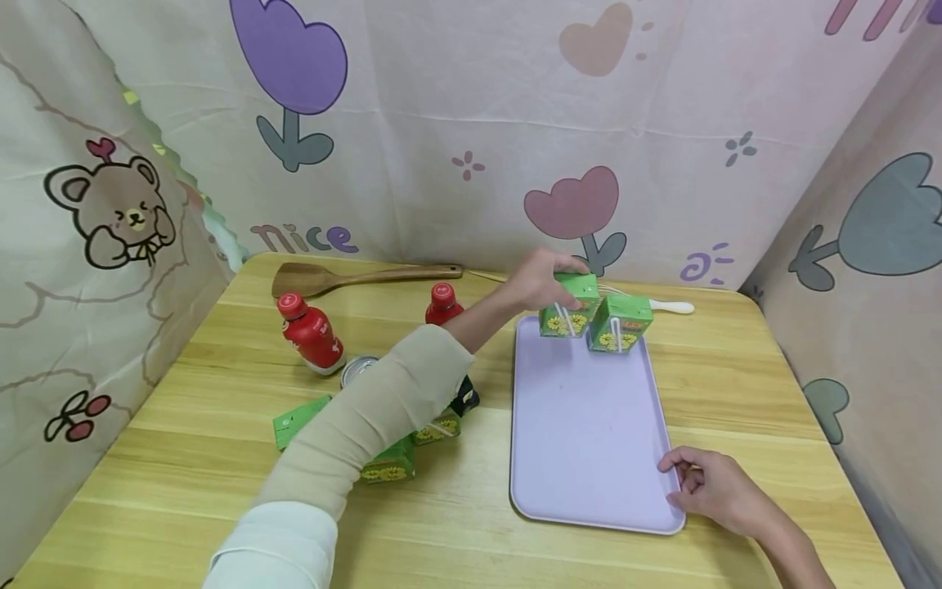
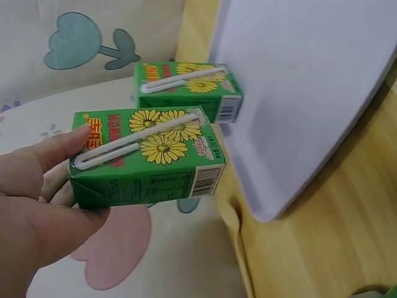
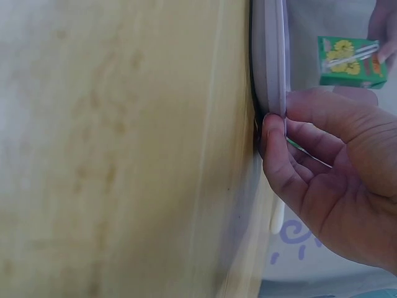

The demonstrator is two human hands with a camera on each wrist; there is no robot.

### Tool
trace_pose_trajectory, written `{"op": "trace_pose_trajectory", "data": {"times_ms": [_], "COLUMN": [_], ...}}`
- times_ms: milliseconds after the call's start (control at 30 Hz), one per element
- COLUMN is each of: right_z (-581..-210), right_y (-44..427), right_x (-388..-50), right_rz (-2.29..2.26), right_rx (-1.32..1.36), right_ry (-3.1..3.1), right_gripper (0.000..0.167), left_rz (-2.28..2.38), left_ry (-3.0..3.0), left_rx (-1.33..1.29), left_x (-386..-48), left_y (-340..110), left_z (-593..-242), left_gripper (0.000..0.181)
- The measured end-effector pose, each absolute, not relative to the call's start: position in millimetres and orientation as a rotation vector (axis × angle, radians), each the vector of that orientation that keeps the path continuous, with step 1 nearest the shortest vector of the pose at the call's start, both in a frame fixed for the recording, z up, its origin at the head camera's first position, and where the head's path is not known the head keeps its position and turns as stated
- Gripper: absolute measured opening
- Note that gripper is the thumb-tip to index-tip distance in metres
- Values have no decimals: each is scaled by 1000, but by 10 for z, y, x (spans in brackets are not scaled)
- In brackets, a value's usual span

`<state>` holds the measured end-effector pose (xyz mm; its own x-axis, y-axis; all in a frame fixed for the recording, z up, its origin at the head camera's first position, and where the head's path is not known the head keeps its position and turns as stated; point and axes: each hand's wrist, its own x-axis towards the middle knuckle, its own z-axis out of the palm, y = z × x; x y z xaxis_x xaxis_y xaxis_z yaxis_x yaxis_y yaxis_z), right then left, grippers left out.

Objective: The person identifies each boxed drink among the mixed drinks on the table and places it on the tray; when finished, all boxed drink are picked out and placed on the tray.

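Observation:
In the head view, my left hand [image 1: 540, 282] grips a green drink carton [image 1: 565, 321] by its upper end, over the far left corner of a lilac tray [image 1: 589, 442]. Yellow flowers and a white straw show on the carton's front in the left wrist view, where fingers and thumb clasp its sides. A matching carton [image 1: 621, 325] stands upright on the tray's far right corner, just right of the held one. My right hand [image 1: 717, 491] pinches the tray's right rim near the front corner, thumb and fingers on the edge in the right wrist view.
Left of the tray are two red bottles [image 1: 312, 335], a can [image 1: 356, 370] and several more green cartons [image 1: 390, 465], partly hidden by my left sleeve. A wooden spatula [image 1: 353, 278] lies along the back edge. A white-handled utensil [image 1: 673, 307] lies behind the tray.

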<state>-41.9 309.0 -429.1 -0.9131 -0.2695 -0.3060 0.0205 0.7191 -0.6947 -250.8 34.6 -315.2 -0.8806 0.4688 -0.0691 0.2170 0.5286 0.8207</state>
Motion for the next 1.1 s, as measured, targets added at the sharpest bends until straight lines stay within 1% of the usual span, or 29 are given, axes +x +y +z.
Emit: {"op": "trace_pose_trajectory", "data": {"times_ms": [267, 533, 733, 900, 1100], "right_z": [-4282, -4275, -4280, -4292, -4307], "right_y": [3097, 3088, 3090, 3098, 3101], "right_x": [-417, -415, -421, -418, -416], "right_rz": [-1021, -1051, -1073, -1081, -1085], "right_rx": [-200, -187, -171, -185, -190], "right_ry": [2545, 2522, 2507, 2505, 2513], "right_gripper": [32, 32, 32, 32, 32], "left_rz": [1183, 1131, 1100, 1088, 1093], "left_ry": [2544, 2574, 2587, 2579, 2561], "left_rx": [458, 499, 459, 425, 442], "left_x": [-2524, -2542, -2552, -2567, -2586], "left_y": [480, 565, 619, 611, 593], "left_z": [-3320, -3493, -3511, -3505, -3494], "left_gripper": [57, 54, 52, 54, 56]}}
